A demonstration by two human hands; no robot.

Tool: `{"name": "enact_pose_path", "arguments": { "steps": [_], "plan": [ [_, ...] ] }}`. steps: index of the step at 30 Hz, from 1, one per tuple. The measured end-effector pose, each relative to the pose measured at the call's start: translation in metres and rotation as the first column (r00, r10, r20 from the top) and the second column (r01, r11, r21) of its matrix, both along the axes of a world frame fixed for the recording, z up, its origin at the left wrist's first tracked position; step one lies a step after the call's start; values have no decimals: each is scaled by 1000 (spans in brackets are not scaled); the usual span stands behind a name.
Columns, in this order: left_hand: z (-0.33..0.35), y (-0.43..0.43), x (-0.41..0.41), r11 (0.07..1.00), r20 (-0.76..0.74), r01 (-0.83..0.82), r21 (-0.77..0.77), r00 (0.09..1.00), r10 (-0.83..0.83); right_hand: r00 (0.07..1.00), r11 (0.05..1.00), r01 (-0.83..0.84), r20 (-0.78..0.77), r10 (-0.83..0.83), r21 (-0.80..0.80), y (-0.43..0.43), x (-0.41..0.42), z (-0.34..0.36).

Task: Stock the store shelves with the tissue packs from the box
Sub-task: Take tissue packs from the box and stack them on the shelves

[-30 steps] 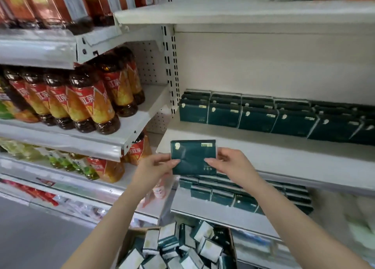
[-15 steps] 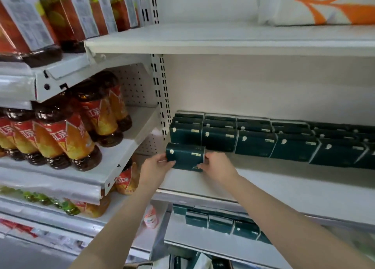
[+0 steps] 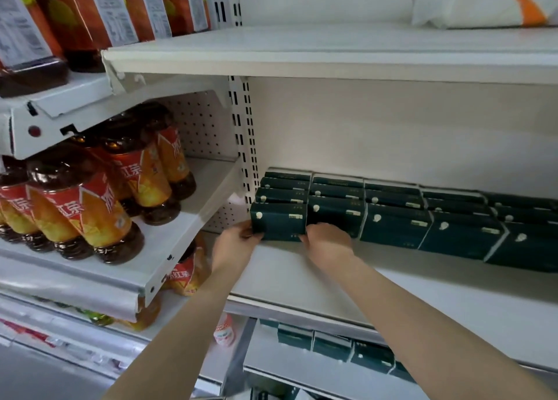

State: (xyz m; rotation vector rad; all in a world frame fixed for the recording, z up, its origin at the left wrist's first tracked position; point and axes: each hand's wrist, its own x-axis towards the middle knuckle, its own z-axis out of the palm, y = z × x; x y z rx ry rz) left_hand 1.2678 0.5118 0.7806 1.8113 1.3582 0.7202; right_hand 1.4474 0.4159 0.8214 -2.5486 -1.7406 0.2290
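A: Where was the dark green rectangular tissue pack (image 3: 279, 223) noted?

B: Just right of the white slotted upright post (image 3: 251, 146). It was stood on the white metal shelf board (image 3: 392, 282), at the front of the column nearest that post. Its long axis was laid left to right, leading away from the post, in line with the row of matching dark green packs (image 3: 395, 227) further right.

A: And the hands?

B: The pack was bracketed. The left hand (image 3: 238, 238) was seen between post and pack, fingers curled round the lower left corner. The right hand (image 3: 327, 241) was set at the end far from the post, fingers bent in against the lower right corner, with the tips hidden. The pack was thus gripped by both, lying between the fingers and just above them.

A: Which hand was judged nearer?

B: Neither; contact was made by both.

A: What was the coming move judged to turn on?

B: Depth. The pack appeared backed against the packs behind it, its face roughly level with its neighbour's. Little push was thought left. Release was expected, fingers drawn straight back so nothing was dragged forward. Room beside the post was judged tight.
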Motion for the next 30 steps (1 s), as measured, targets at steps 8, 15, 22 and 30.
{"name": "enact_pose_path", "arguments": {
  "steps": [8,15,22,30],
  "plan": [
    [-1,11,6,995,37,-58,-80,997,61,999,999,37,30,-37,-3,0,1,6],
    [16,7,9,998,-86,-55,-32,995,53,997,997,66,38,-68,30,-10,0,13],
    [22,-17,-24,999,-130,-30,-12,991,28,998,994,-19,65,12,107,-62,-1,7],
    [30,-92,-98,942,-288,300,153,925,-248,930,907,-321,-89,356,272,-143,-36,27]
  ]
}}
